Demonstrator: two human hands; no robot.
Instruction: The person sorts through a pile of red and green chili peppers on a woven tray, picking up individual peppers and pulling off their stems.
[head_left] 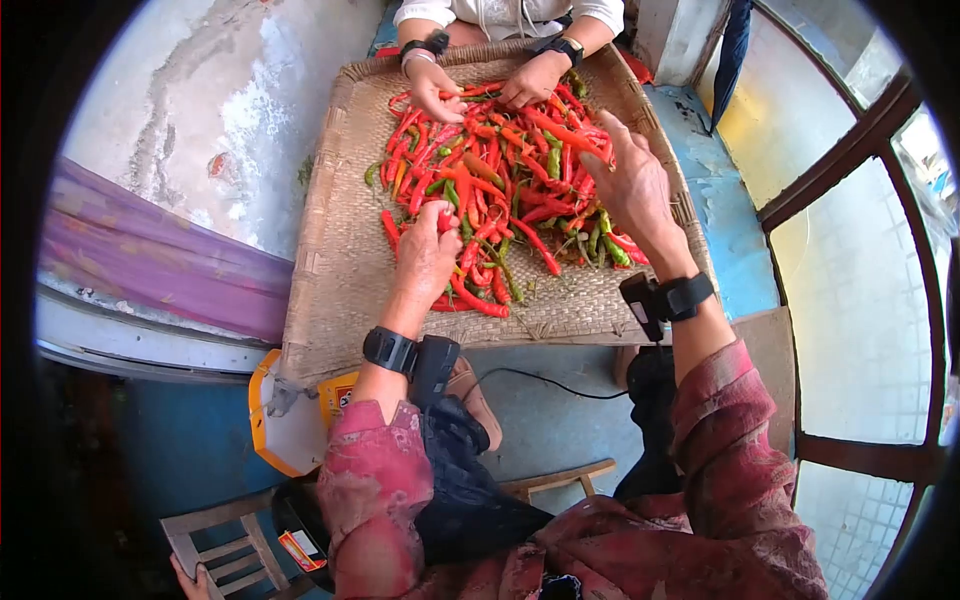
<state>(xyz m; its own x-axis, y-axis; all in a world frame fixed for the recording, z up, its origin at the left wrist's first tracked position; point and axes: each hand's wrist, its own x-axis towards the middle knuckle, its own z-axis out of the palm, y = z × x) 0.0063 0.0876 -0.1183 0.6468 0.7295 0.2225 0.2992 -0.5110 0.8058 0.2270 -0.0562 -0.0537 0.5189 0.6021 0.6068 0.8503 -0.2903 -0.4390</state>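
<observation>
Red and green chili peppers lie heaped on a large woven tray. My left hand is closed at the heap's left front side, with a bit of red pepper showing between its fingers. Over the right part of the heap, my right hand has its fingers apart, and nothing is visibly held in it. At the tray's far side, a co-worker's two hands touch or hover over the peppers.
A wooden-framed window stands along the right, with a dark folded umbrella near it. Below the tray are an orange-and-white box, a small wooden stool and a black cable. Purple cloth hangs at left.
</observation>
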